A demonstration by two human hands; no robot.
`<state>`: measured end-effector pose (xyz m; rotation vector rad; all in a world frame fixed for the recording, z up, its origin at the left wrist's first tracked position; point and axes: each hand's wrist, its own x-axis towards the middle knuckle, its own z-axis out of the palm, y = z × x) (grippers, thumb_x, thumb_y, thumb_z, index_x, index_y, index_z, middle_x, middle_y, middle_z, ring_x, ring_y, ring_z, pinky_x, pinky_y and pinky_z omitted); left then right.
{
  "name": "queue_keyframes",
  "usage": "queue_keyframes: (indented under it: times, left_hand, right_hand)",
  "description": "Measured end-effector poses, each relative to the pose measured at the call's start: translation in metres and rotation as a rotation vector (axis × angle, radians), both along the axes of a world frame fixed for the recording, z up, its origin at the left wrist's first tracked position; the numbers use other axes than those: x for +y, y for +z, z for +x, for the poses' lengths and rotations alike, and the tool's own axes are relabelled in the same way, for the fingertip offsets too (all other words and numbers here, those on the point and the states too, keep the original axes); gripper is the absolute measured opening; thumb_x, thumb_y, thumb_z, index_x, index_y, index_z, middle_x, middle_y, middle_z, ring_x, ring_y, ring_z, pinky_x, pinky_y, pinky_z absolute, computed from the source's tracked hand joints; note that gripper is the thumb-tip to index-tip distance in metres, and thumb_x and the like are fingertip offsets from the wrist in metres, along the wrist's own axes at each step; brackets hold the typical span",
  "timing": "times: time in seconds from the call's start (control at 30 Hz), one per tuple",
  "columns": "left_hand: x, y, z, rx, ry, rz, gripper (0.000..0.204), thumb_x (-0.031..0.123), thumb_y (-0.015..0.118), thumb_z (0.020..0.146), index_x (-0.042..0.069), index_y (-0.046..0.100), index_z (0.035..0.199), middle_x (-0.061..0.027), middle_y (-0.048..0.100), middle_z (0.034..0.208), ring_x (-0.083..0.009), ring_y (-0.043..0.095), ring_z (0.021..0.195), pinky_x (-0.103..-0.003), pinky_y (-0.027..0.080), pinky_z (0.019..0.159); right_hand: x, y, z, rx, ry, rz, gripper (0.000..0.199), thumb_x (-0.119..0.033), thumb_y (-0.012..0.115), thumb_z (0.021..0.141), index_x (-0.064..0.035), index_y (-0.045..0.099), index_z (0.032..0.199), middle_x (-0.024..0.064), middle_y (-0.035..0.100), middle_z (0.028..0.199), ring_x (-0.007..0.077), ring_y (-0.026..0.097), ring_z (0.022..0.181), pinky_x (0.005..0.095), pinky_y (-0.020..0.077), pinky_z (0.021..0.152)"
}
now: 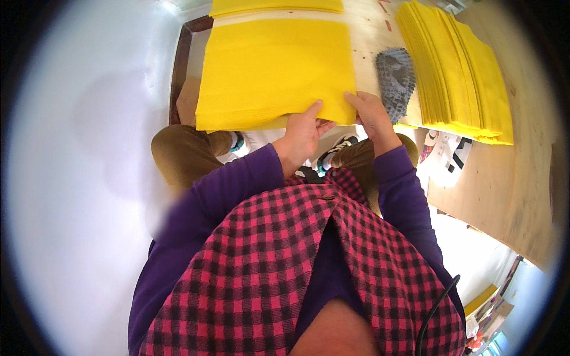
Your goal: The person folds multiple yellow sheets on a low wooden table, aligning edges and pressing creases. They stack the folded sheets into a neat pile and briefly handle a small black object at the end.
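Worktop (522,196): pale wood, carrying every pile.
Middle stack of yellow sheets (276,68): lies flat before the person, long axis left to right, near edge overhanging toward the lap.
Fanned yellow stack (457,65): lies to the right, running away from the person.
Grey textured glove (396,77): rests between the stacks.
Left hand (301,135): pinches the near edge, thumb on top.
Right hand (371,113): fingers pressed on the near right corner.
Handling: best to lift only the top sheet, keeping the corners square.

The scene is brightly and evenly lit. The floor (77,178) at left is washed out to near white, with a soft shadow. Edges are bent and darkened by fisheye vignetting. The nearest clothing is slightly blurred.
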<state>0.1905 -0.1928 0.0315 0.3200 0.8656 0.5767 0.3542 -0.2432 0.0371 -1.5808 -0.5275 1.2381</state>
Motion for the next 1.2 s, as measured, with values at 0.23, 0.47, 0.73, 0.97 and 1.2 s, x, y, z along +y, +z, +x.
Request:
queue_keyframes:
  times: [0.23, 0.47, 0.73, 0.97, 1.2]
  left_hand:
    - [-0.004, -0.006, -0.011, -0.064, -0.114, -0.013, 0.032, 0.025, 0.055, 0.096, 0.007, 0.05, 0.122, -0.012, 0.06, 0.115, -0.0266, 0.059, 0.103, -0.039, 0.05, 0.09]
    - [0.005, -0.007, -0.041, -0.161, -0.059, -0.055, 0.037, 0.025, 0.056, 0.096, 0.004, 0.045, 0.125, -0.0148, 0.056, 0.119, -0.0287, 0.053, 0.112, -0.04, 0.043, 0.101]
    - [0.019, -0.002, -0.081, -0.096, 0.128, -0.076, 0.035, 0.021, 0.055, 0.096, 0.002, 0.045, 0.123, -0.0163, 0.055, 0.121, -0.0294, 0.052, 0.116, -0.042, 0.041, 0.103]
    - [0.024, -0.006, -0.091, -0.061, 0.177, -0.021, 0.032, 0.019, 0.051, 0.096, 0.002, 0.045, 0.123, -0.0169, 0.055, 0.122, -0.0303, 0.052, 0.115, -0.043, 0.041, 0.103]
    - [0.025, -0.01, -0.094, -0.072, 0.205, -0.068, 0.028, 0.014, 0.048, 0.098, 0.001, 0.044, 0.122, -0.0181, 0.052, 0.126, -0.0334, 0.051, 0.116, -0.046, 0.042, 0.103]
  right_hand:
    - [0.008, -0.015, 0.006, -0.002, -0.009, -0.022, 0.026, -0.019, 0.06, 0.091, 0.005, 0.063, 0.1, 0.0066, 0.066, 0.085, 0.0126, 0.062, 0.068, 0.0258, 0.048, 0.056]
    - [0.008, -0.018, -0.001, 0.104, -0.063, 0.072, 0.024, -0.011, 0.056, 0.092, 0.0086, 0.06, 0.106, 0.0111, 0.066, 0.096, 0.0164, 0.064, 0.08, 0.0267, 0.0512, 0.07]
    - [0.005, -0.02, 0.004, 0.137, -0.023, 0.058, 0.024, -0.01, 0.056, 0.092, 0.0072, 0.06, 0.108, 0.0109, 0.066, 0.1, 0.0165, 0.064, 0.086, 0.0268, 0.0517, 0.076]
    - [0.011, -0.009, 0.011, -0.047, 0.019, 0.066, 0.022, -0.01, 0.054, 0.093, 0.0045, 0.061, 0.108, 0.009, 0.067, 0.098, 0.0145, 0.064, 0.083, 0.026, 0.0509, 0.074]
    - [0.011, -0.004, 0.017, -0.273, 0.04, 0.118, 0.019, -0.011, 0.057, 0.091, 0.0044, 0.062, 0.101, 0.0037, 0.066, 0.086, 0.0088, 0.059, 0.072, 0.0233, 0.047, 0.064]
